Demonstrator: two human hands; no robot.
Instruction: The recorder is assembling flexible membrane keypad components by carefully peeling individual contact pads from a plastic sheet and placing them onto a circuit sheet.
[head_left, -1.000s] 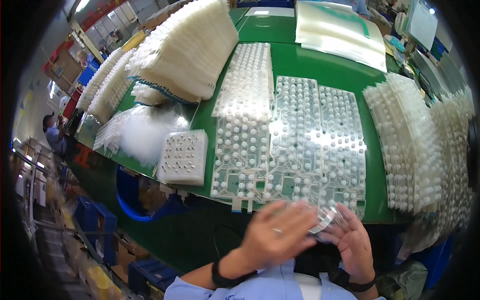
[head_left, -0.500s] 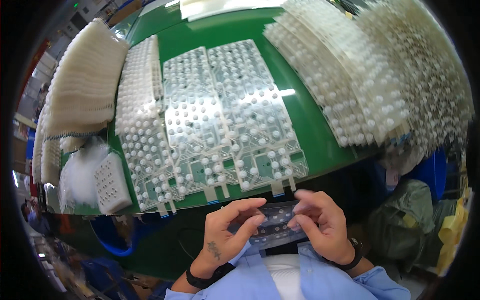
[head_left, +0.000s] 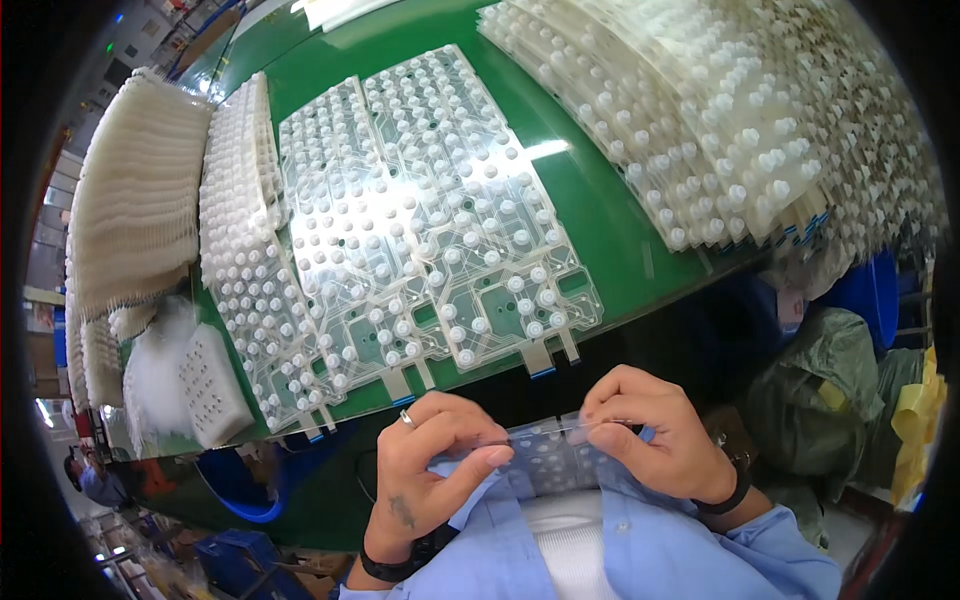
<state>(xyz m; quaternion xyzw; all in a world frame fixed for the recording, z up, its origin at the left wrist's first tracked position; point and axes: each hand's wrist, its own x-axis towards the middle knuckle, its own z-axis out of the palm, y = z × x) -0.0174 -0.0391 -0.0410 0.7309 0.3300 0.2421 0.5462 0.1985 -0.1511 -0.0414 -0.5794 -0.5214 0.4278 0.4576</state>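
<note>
In front of my chest, just off the table's near edge, a thin clear plastic sheet with round pale dots (head_left: 548, 462) is stretched between my two hands. My left hand (head_left: 425, 465) pinches its left end between thumb and fingers. At the other end, the thumb and fingertips of my right hand (head_left: 660, 437) close on the sheet. Its upper edge shows as a thin bright line from hand to hand, and the rest hangs below. Beyond my hands lie clear keyboard membranes with white rubber domes (head_left: 505, 210), side by side, their flat ribbon tails reaching over the table edge.
Tall stacks of domed membranes (head_left: 700, 110) fill the right of the green table (head_left: 620, 300). Another stack (head_left: 140, 190) leans at the far left, beside a white foam block with small holes (head_left: 212, 388). Blue bins (head_left: 235, 490) and a green plastic bag (head_left: 815, 395) are below table level.
My hands have moved slightly apart, pulling the sheet's upper edge into a straight line. The sheet has tilted, so its dotted face shows differently. The whole view has also shifted and turned a little.
</note>
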